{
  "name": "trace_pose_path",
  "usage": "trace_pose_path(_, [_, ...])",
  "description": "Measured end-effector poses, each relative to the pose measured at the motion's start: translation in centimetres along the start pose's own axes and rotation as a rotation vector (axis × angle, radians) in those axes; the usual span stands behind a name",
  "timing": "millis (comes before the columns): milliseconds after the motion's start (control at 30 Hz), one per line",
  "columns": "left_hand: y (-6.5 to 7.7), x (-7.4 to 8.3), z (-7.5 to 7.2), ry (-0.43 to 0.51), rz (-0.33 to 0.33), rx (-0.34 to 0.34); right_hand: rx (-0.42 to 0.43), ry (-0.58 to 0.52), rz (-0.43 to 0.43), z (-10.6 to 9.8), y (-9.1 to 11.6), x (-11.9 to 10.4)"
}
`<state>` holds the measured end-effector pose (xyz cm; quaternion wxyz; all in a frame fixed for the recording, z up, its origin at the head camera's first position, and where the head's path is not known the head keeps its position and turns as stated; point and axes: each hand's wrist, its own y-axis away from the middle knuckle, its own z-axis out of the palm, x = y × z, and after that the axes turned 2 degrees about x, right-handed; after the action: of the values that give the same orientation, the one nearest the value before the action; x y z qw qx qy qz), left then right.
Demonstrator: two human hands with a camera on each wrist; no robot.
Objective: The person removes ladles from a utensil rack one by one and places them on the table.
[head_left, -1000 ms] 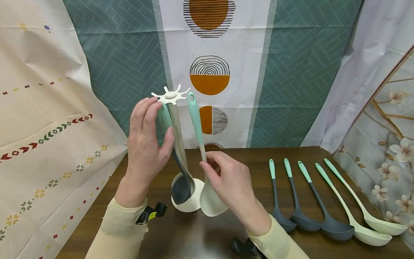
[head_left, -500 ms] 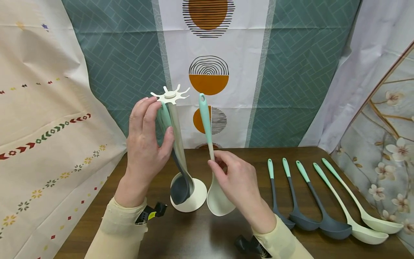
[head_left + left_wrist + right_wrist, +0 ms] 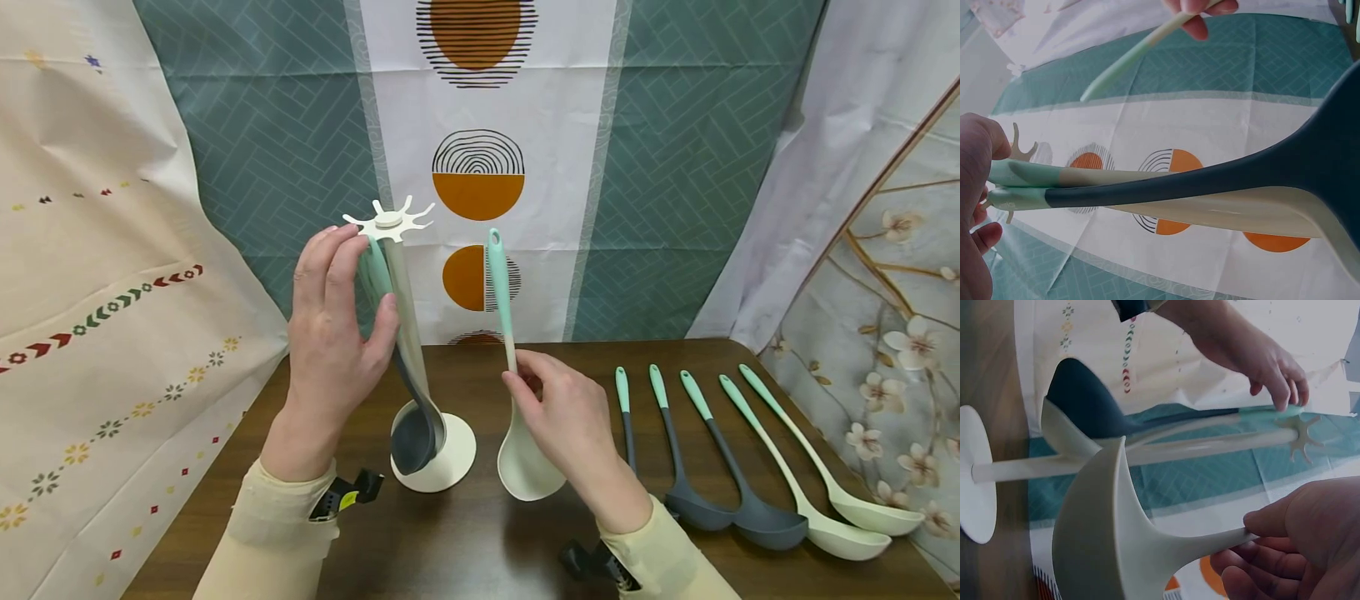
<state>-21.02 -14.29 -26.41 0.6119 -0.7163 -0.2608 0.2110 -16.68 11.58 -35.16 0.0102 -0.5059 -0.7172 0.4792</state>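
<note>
My right hand [image 3: 558, 425] pinches a cream ladle [image 3: 525, 467] by the lower part of its handle, mint end up. In the right wrist view its bowl [image 3: 1094, 544] is large and close. To its left stands a white utensil stand [image 3: 457, 454] with a spoked top [image 3: 390, 221]. A dark-grey ladle [image 3: 412, 437] and another cream ladle [image 3: 1063, 431] hang there side by side. The fingers of my left hand [image 3: 330, 325] touch the hung ladles' mint handle tops, loosely bent. In the right wrist view its thumb is apart from the handles.
Several ladles lie in a row on the brown table [image 3: 480, 550] at right, handles pointing away. Dark-grey ones [image 3: 772, 525] are on the row's left, cream ones [image 3: 855, 542] on its right. Patterned cloth [image 3: 660, 167] hangs behind the table and at both sides.
My right hand has moved right with the cream ladle, from close beside the stand to well apart from it. My left hand stays at the handle tops. The head view has shifted slightly.
</note>
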Motion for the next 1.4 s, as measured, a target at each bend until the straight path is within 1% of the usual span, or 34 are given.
trace_pose_path(367, [0.1, -0.1, -0.2, 0.001, -0.005, -0.006, -0.037, 0.062, 0.045, -0.4, 0.4, 2.1])
trace_pose_path(500, [0.0, -0.1, -0.2, -0.004, -0.002, -0.014, -0.053, 0.063, 0.065, -0.7, 0.7, 2.8])
trace_pose_path(700, [0.1, -0.2, -0.2, -0.01, -0.005, -0.028, -0.103, 0.055, 0.119, -0.9, 1.0, 3.4])
trace_pose_path(900, [0.1, -0.1, -0.1, -0.002, 0.001, -0.014, -0.131, 0.068, 0.144, -0.9, 1.1, 3.7])
trace_pose_path(1167, [0.1, -0.2, -0.1, -0.01, -0.005, -0.02, -0.193, 0.078, 0.209, -0.2, 1.1, 5.1])
trace_pose_path(1400, [0.0, -0.1, -0.1, -0.002, 0.0, -0.007, -0.229, 0.077, 0.25, 0.5, 1.1, 6.1])
